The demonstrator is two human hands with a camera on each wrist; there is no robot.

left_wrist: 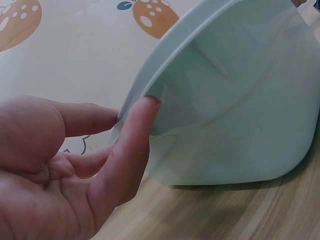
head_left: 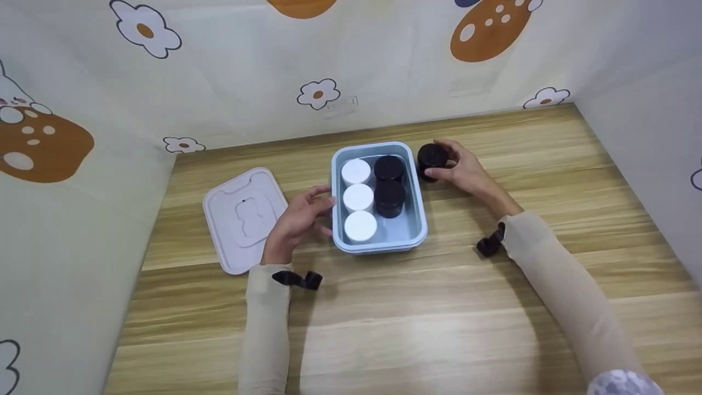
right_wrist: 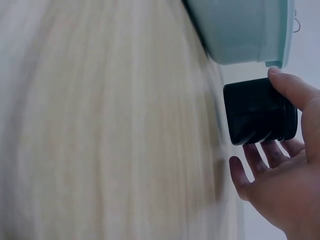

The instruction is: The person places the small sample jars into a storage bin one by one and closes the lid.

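A light-blue rectangular tub (head_left: pixel 406 234) stands in the middle of the table. Three white-lidded jars (head_left: pixel 358 197) line its left side, and two black jars (head_left: pixel 390 197) sit at its right, towards the back. My left hand (head_left: pixel 299 218) holds the tub's left rim; the left wrist view shows fingertips on and under the rim (left_wrist: pixel 165 60). Beside the tub's back right corner, my right hand (head_left: pixel 463 170) grips another black jar (head_left: pixel 432 156) upright between thumb and fingers. In the right wrist view this black jar (right_wrist: pixel 255 112) is close to the tub's outer wall (right_wrist: pixel 240 30).
A pale lid (head_left: pixel 241 219) lies on the wooden table (head_left: pixel 417 318) at the left, partly behind my left hand and forearm. A patterned sheet (head_left: pixel 247 82) rises along the table's back edge. Black straps with small cameras (head_left: pixel 490 245) are on both wrists.
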